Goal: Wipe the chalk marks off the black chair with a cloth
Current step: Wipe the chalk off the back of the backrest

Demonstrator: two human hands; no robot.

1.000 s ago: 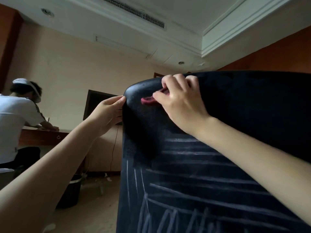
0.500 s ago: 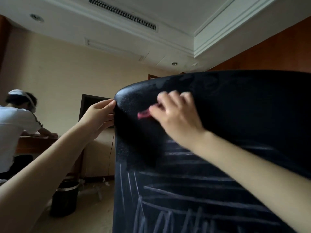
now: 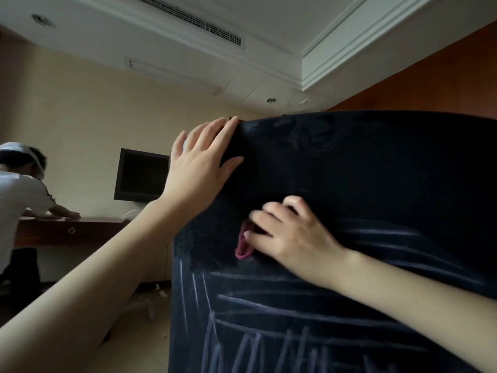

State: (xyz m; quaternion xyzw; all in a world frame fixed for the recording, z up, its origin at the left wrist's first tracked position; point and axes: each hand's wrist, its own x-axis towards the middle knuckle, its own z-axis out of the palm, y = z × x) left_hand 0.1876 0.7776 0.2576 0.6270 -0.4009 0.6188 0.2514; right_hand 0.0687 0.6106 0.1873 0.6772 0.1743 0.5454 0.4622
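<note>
The black chair back (image 3: 376,168) fills the right half of the view. White chalk marks (image 3: 269,319) cross its lower part, while its upper part looks dark and mostly free of lines. My right hand (image 3: 293,235) presses a small pink cloth (image 3: 243,243) flat against the chair back, just above the topmost chalk lines. Most of the cloth is hidden under my fingers. My left hand (image 3: 201,162) grips the chair's upper left edge, fingers curled over the rim and thumb on the near face.
Another person (image 3: 18,195) in a white shirt leans over a dark wooden desk (image 3: 80,230) at the far left. A black screen (image 3: 142,173) hangs on the beige wall. Some litter (image 3: 158,292) lies on the floor left of the chair.
My right hand has slid the pink cloth down from the chair's top edge toward the chalk lines. My left hand has shifted up to the top corner of the chair.
</note>
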